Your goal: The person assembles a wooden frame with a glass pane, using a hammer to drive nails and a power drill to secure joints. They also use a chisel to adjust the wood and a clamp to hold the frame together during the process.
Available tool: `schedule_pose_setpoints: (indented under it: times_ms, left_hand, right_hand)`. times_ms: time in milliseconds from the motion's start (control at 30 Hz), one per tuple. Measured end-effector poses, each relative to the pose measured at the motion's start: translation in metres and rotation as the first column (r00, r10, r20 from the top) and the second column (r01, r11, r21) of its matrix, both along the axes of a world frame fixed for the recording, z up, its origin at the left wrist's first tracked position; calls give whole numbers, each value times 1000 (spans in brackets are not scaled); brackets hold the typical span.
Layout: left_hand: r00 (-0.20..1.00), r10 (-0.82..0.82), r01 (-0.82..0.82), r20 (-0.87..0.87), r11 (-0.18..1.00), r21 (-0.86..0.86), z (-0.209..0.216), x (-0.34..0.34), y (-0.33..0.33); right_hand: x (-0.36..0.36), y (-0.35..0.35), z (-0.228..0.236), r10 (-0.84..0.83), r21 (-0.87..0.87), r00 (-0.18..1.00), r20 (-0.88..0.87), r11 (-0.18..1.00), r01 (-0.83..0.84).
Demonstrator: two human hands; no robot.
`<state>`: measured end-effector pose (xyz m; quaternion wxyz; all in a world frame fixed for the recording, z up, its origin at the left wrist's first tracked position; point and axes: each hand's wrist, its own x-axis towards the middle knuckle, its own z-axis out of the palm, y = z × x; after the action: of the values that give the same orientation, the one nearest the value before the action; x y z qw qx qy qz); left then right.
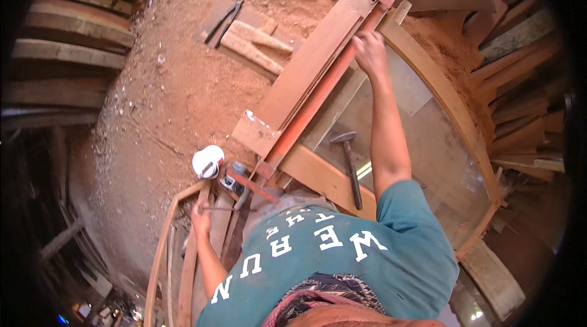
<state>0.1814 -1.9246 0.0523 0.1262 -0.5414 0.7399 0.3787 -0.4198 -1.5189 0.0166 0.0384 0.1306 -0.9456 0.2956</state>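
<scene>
— Gripped on what, that left hand [200,215]?
— It is closed round the thin crank handle [215,208] at the near end of the long orange bar clamp [318,97], elbow bent low.
— And the clamp itself?
— Steel, stiff, probably heavy; it lies across the wooden frame [318,177]. Right hand [369,50], arm stretched out, presses its far end, fingers curled.

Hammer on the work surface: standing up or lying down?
Lying down. The hammer rests flat beside the right forearm, head at the far end, handle pointing back toward the person.
</scene>
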Motion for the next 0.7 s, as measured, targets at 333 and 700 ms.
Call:
schedule_pose_setpoints:
  times_ms: [333,700]
  left_hand:
    - [957,-276,287,-85,940,185,-16,-70,-60]
    - [105,-984,855,146,165,492,-39,-32,3]
  right_hand:
    - [374,53,10,-228,351,898,376,932,90]
    - [394,57,14,-344,396,838,424,902,170]
